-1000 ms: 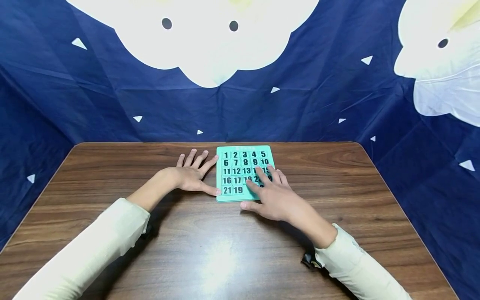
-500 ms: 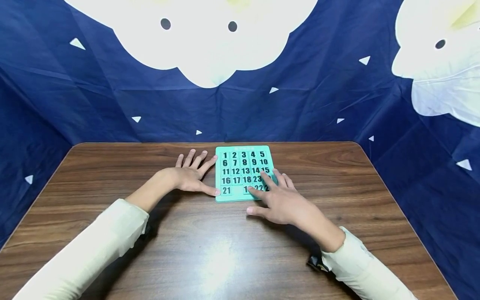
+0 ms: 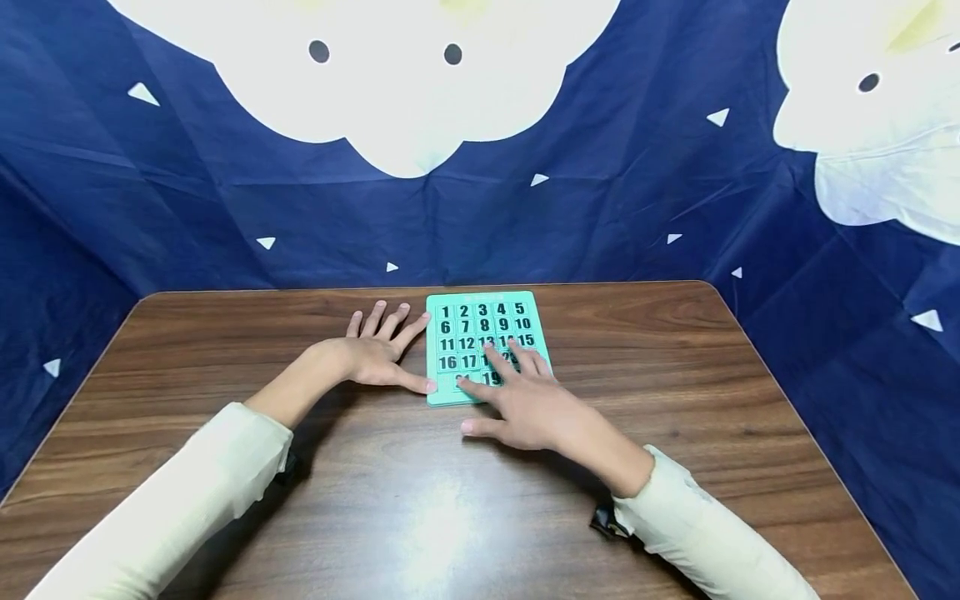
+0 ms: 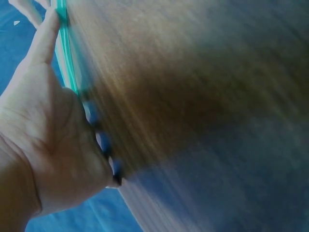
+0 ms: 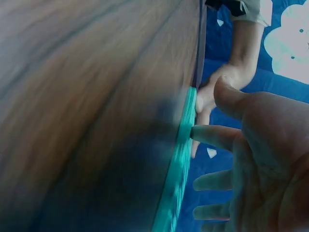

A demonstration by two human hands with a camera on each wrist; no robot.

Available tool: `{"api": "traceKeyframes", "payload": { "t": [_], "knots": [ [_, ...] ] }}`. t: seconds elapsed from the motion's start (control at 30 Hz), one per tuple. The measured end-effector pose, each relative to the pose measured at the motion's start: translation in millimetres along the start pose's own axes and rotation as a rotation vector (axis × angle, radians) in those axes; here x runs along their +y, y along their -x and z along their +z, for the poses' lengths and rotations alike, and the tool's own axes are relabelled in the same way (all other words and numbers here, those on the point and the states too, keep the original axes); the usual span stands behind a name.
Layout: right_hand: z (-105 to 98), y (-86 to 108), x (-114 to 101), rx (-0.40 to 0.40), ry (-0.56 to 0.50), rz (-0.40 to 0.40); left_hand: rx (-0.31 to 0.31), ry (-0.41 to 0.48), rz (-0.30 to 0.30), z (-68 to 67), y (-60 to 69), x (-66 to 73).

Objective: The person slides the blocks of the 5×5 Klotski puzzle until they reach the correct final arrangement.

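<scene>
A green number slide puzzle lies flat near the table's far edge, its tiles printed with black numbers. My left hand is spread beside it, with the thumb and index fingertips against its left edge. The straight index finger of my right hand touches the tile 21 in the bottom row. That row's left corner slot shows bare, and tile 19 sits right of 21. My right hand hides several lower-right tiles. In the right wrist view the puzzle appears edge-on beneath the extended index finger.
The brown wooden table carries a bright light reflection near its front. Behind it hangs a dark blue curtain with white cloud shapes and small triangles. Dark straps show under both pale sleeves.
My right hand moved right, then back left. Tile 19 slid one slot right, then tile 21 did too, leaving the corner slot bare. My left hand stayed at the puzzle's edge.
</scene>
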State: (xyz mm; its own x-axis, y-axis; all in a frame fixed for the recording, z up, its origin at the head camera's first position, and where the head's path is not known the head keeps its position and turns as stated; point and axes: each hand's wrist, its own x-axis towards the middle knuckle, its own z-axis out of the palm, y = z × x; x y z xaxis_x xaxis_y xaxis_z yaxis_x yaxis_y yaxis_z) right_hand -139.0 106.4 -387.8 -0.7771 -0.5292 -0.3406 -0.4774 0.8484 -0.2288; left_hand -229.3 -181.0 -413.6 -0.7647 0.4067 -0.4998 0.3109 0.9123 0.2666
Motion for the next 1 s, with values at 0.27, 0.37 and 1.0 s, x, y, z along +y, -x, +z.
{"api": "traceKeyframes", "payload": {
  "t": [0.27, 0.37, 1.0],
  "knots": [
    [-10.3, -0.2, 8.1, 0.01, -0.028, 0.004, -0.011, -0.002, -0.011, -3.9, 0.2, 0.3],
    [-10.0, -15.7, 2.2, 0.022, -0.035, -0.01, -0.011, -0.01, -0.019, -3.6, 0.0, 0.2],
    [0.3, 0.9, 8.9, 0.093, 0.005, -0.017, -0.009, -0.01, -0.01, -2.0, 0.7, -0.1]
  ]
}}
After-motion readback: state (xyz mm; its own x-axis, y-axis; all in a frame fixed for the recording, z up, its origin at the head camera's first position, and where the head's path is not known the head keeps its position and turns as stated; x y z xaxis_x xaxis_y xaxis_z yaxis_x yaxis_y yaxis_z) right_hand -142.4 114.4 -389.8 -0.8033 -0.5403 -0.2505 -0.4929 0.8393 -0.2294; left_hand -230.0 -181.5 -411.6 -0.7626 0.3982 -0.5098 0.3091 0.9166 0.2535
